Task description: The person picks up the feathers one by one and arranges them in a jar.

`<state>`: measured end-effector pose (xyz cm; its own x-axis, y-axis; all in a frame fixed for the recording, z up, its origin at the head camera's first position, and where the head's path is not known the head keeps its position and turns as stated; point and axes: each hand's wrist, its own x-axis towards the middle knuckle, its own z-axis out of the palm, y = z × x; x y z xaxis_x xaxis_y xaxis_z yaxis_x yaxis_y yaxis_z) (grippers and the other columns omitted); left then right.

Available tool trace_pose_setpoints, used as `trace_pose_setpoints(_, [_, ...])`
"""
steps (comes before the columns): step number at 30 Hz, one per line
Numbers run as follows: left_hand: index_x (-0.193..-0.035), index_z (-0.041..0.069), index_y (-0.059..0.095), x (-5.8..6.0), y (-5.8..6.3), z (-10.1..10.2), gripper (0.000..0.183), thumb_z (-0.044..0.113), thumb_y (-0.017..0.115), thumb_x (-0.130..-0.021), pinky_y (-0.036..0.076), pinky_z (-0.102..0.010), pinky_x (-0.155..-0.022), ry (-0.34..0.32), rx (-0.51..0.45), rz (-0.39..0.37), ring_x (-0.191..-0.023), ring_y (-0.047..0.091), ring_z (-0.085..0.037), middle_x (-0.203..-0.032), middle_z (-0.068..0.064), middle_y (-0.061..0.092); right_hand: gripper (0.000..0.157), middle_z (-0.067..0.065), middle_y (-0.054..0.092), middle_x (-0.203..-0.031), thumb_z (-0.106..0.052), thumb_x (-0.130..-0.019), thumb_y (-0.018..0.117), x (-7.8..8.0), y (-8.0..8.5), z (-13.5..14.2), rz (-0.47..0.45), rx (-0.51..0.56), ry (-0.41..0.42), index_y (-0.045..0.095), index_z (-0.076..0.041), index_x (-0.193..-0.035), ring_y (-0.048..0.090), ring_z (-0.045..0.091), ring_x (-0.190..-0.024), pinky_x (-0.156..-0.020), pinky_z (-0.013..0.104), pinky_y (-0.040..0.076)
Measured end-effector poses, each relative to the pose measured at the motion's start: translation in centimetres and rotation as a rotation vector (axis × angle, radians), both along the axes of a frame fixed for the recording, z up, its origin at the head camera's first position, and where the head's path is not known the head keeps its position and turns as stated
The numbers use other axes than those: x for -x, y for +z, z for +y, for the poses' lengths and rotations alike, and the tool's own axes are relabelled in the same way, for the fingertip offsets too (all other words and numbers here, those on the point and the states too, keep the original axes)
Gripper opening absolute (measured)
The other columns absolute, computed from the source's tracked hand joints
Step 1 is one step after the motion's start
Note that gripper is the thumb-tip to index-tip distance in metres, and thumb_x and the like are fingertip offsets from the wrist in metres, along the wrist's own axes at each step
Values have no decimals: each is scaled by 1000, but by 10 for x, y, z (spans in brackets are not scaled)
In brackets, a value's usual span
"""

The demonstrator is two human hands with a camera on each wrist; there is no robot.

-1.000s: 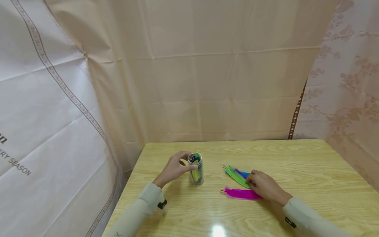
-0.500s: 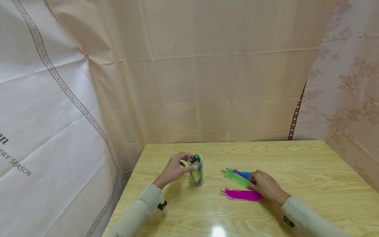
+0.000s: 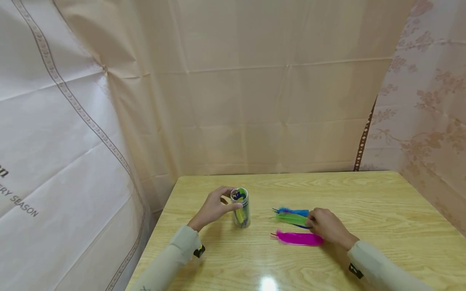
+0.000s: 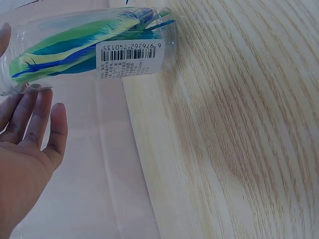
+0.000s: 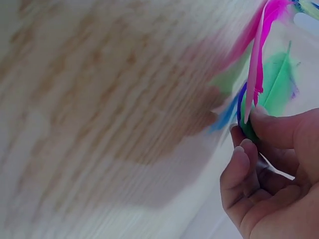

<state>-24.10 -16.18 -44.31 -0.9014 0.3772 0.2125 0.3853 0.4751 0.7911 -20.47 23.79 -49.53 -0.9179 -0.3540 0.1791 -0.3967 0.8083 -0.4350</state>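
Observation:
A clear jar holding green, blue and yellow feathers stands upright on the table. My left hand grips it near the rim, thumb on the near side. In the left wrist view, a white barcode label shows on the jar wall. My right hand pinches the end of a green feather between thumb and fingers. A dark blue feather runs beside it at the fingertips. Behind the green one lies a blue feather, its right end by the fingers. Closer to me lies a magenta feather, apart from the hand.
The wood-grain table carries all of these. A beige cloth hangs along its back edge, with a pale printed cloth at the left and a flowered one at the right.
Under my right fingers the green feather has turned to lie more level. It now covers less of the blue feather behind it. My left hand and the jar stay put.

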Motion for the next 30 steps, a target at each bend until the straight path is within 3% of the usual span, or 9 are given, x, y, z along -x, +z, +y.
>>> trace_pose_setpoints(4, [-136, 22, 63, 0, 0, 0, 57, 47, 82, -88, 53, -39, -90, 0, -3, -4, -108, 61, -12, -122, 11, 65, 30, -5, 55, -72, -4, -96, 71, 1, 3, 1, -17, 13, -4, 65, -16, -70, 46, 11, -65, -59, 27, 42])
trace_pose_setpoints(10, [-136, 22, 63, 0, 0, 0, 58, 47, 81, -88, 53, -39, -90, 0, -4, -5, -108, 61, -12, -122, 11, 65, 6, -6, 70, -81, -9, -95, 75, 0, 5, 1, -32, 65, -48, 73, -10, -89, 53, 8, -65, -58, 26, 45])
trace_pose_setpoints(17, [-136, 22, 63, -1, 0, 0, 57, 46, 82, -88, 53, -39, -90, -4, -10, -4, -108, 61, -12, -122, 10, 65, 10, -6, 67, -83, -13, -96, 74, 0, 11, 0, -37, 60, -85, 70, -15, -87, 53, 10, -67, -61, 30, 45])
trace_pose_setpoints(30, [-136, 22, 64, 1, -1, 0, 56, 47, 81, -88, 54, -38, -89, -6, -6, 1, -108, 61, -13, -122, 10, 65, 7, -6, 69, -78, -9, -96, 73, 7, 20, 6, 114, 133, -39, 74, -10, -90, 52, 2, -61, -54, 24, 45])
